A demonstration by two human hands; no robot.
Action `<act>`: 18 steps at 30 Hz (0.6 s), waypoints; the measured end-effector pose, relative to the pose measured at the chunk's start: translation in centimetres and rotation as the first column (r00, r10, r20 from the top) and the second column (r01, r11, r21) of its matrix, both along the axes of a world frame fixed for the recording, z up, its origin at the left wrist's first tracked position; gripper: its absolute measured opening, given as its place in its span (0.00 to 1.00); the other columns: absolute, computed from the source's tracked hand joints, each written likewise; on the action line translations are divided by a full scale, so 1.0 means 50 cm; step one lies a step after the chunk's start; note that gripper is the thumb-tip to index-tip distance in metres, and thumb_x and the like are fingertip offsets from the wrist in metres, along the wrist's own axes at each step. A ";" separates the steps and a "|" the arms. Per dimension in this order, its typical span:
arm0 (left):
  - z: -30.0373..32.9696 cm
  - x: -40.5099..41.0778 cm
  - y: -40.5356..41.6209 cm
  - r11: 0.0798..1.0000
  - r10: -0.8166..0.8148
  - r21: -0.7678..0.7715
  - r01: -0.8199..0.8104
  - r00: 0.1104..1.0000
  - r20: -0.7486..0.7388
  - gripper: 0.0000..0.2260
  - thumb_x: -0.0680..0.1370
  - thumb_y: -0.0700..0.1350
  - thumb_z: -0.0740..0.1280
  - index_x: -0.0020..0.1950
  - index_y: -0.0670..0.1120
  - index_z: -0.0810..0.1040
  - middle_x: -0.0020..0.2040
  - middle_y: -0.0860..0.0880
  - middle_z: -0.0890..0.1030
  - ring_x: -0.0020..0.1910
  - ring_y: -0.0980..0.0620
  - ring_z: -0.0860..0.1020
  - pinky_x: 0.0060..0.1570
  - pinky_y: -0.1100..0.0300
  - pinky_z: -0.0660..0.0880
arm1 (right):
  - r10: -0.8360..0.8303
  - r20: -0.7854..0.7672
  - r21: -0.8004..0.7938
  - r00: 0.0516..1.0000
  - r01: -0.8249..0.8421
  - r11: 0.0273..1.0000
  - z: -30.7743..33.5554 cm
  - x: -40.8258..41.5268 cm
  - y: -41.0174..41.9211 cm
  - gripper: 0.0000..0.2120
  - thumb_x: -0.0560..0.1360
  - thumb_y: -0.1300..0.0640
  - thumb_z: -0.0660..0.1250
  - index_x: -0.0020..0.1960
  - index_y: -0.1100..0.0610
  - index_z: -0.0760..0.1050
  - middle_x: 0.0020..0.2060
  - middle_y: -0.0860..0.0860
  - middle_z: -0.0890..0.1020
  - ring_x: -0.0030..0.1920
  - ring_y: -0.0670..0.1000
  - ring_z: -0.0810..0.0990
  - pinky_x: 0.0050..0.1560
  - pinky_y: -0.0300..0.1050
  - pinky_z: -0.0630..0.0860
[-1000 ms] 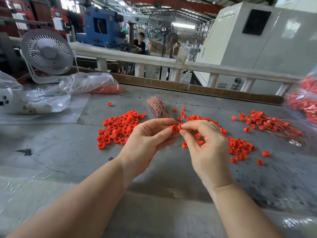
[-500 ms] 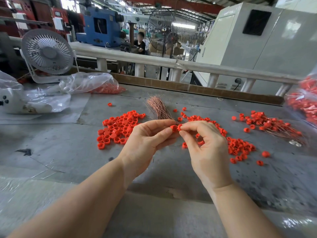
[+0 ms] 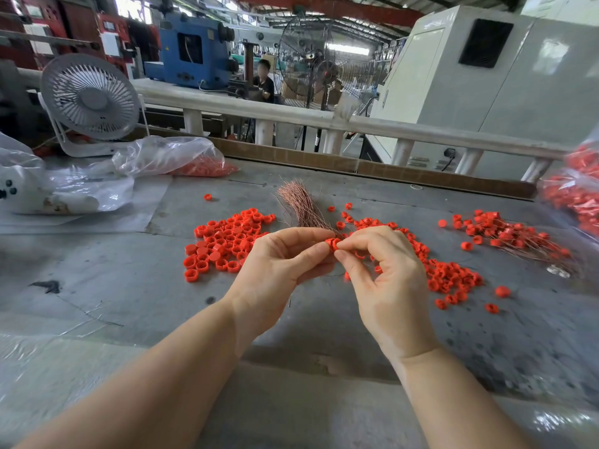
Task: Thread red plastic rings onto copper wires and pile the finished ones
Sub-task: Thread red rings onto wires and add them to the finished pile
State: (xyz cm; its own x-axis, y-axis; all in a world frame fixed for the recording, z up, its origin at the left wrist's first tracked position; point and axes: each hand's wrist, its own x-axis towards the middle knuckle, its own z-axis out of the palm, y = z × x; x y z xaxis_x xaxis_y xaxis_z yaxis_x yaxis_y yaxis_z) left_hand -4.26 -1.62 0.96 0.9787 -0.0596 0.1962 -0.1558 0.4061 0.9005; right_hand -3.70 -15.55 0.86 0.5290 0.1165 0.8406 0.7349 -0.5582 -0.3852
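Observation:
My left hand (image 3: 278, 270) and my right hand (image 3: 385, 280) meet above the grey table (image 3: 129, 286), and together they pinch a red ring (image 3: 332, 244) between thumbs and forefingers. A thin wire at the ring is too fine to make out. A bundle of copper wires (image 3: 299, 205) lies just behind my hands. Loose red rings form one heap (image 3: 223, 241) on the left and another heap (image 3: 450, 277) right of my right hand. The pile of finished rings on wires (image 3: 509, 234) lies at the far right.
A white desk fan (image 3: 89, 98) stands at the back left. Clear plastic bags (image 3: 168, 157) with red rings lie near it, and another bag of rings (image 3: 577, 189) sits at the right edge. A white railing (image 3: 324, 121) runs behind the table.
Both hands stay at the same spot with the ring between them; only the fingertips shift slightly at the ring.

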 end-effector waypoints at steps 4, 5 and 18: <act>0.000 0.000 0.001 1.000 0.004 0.001 -0.004 1.000 0.003 0.07 0.64 0.41 0.70 0.41 0.45 0.84 0.42 0.42 0.84 0.42 0.48 0.82 0.49 0.56 0.80 | -0.010 0.004 -0.005 1.000 0.010 1.000 0.001 0.000 0.002 0.02 0.71 0.61 0.69 0.40 0.58 0.79 0.39 0.47 0.78 0.43 0.49 0.75 0.48 0.39 0.71; 0.001 -0.001 0.001 1.000 0.004 0.001 -0.004 1.000 0.005 0.07 0.64 0.41 0.70 0.41 0.45 0.84 0.42 0.43 0.84 0.41 0.49 0.82 0.48 0.57 0.80 | -0.013 0.003 -0.006 1.000 0.013 1.000 0.001 -0.001 0.002 0.02 0.71 0.61 0.69 0.40 0.58 0.79 0.39 0.47 0.78 0.43 0.49 0.75 0.48 0.38 0.71; 0.001 -0.003 0.003 1.000 -0.005 0.012 0.005 1.000 -0.007 0.08 0.64 0.40 0.70 0.42 0.45 0.84 0.41 0.43 0.84 0.40 0.50 0.83 0.45 0.60 0.80 | -0.005 -0.001 -0.003 1.000 0.005 1.000 0.001 -0.002 0.003 0.02 0.71 0.62 0.69 0.40 0.59 0.79 0.39 0.48 0.79 0.43 0.49 0.76 0.47 0.41 0.72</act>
State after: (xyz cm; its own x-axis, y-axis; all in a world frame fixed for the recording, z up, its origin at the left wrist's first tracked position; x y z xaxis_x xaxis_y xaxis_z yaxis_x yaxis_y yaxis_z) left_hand -4.41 -1.46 1.01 0.9797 -0.0667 0.1891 -0.1480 0.3957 0.9064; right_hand -3.81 -15.41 0.90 0.5306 0.1169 0.8395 0.7319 -0.5627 -0.3842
